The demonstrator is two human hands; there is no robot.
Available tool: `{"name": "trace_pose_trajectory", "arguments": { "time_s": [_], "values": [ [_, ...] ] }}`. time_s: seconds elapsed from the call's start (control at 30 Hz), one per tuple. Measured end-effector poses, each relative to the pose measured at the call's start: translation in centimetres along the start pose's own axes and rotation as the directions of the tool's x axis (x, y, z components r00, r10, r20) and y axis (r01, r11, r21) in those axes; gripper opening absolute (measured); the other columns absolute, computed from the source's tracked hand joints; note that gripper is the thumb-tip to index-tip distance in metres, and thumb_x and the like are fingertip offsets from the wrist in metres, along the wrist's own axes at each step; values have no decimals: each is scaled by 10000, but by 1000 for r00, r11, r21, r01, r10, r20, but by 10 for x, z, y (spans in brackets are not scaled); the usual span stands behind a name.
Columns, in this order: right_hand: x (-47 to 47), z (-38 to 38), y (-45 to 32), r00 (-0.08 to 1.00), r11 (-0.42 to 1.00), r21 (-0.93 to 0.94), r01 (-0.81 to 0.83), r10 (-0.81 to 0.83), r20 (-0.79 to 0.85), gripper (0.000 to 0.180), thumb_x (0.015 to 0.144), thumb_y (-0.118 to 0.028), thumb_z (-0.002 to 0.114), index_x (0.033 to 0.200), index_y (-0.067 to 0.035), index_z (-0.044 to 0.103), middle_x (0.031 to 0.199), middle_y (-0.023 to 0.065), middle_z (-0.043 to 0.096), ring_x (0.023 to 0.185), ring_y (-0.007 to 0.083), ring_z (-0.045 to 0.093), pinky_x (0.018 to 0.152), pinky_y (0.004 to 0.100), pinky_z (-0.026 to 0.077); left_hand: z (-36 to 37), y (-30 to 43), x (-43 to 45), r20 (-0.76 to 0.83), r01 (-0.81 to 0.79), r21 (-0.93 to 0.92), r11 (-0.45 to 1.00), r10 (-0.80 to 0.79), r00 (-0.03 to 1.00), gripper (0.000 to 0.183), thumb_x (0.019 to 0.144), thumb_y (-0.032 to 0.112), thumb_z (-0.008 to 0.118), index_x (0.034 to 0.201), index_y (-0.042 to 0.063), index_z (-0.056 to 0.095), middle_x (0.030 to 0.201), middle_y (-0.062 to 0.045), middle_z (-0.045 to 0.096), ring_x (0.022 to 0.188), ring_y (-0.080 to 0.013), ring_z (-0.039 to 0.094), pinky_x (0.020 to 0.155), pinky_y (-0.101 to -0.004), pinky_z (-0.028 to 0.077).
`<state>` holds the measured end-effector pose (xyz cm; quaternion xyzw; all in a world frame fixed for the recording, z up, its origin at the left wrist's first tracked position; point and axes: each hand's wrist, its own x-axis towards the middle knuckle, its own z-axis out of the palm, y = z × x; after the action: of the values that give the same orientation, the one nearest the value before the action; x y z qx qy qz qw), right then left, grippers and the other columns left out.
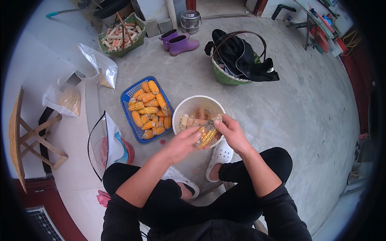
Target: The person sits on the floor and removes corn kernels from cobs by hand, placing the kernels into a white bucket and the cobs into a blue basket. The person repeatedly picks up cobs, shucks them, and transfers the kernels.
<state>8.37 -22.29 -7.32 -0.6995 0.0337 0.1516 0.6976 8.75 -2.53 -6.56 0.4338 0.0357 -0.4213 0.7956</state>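
Note:
Over the near side of a white plastic bucket (199,98), I hold an ear of dried corn (208,136) in both hands. My left hand (187,140) grips its lower end, the thumb lying across the yellow kernels. At the upper end, my right hand (230,131) has its thumb pressed on a greyish, partly bare stretch of the cob. Stripped corn cobs (193,121) and loose kernels lie inside the bucket. Just to the left stands a blue plastic basket (126,110) heaped with yellow ears of corn (148,110).
White clogs (222,152) are on my feet by the bucket. Farther off are a green woven basket (120,51) of bare cobs, purple boots (182,45), a metal pail (190,22) and a handled basket (229,79) under black clothing. Left stand sacks (71,101) and a wooden folding table (19,135).

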Motion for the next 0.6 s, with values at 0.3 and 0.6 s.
{"name": "trace_pose_trajectory", "arguments": {
  "time_s": [0.3,0.6],
  "values": [
    [-1,14,8,992,987,-122,100,-108,-60,339,926,-269,576,1081,31,538,875,66,616,772,94,544,680,255,466,-11,-6,4,-60,50,-199,979,-63,996,401,951,142,504,1323,18,424,1255,-115,519,1150,-228,520,937,-422,450],
    [5,-1,-7,990,989,148,10,-30,135,377,935,-290,555,1191,-15,543,965,38,603,831,107,547,730,256,463,-13,8,0,44,120,-292,949,-112,993,409,958,198,494,1301,-11,417,1233,-137,531,1125,-281,539,938,-453,454]
  ]
}}
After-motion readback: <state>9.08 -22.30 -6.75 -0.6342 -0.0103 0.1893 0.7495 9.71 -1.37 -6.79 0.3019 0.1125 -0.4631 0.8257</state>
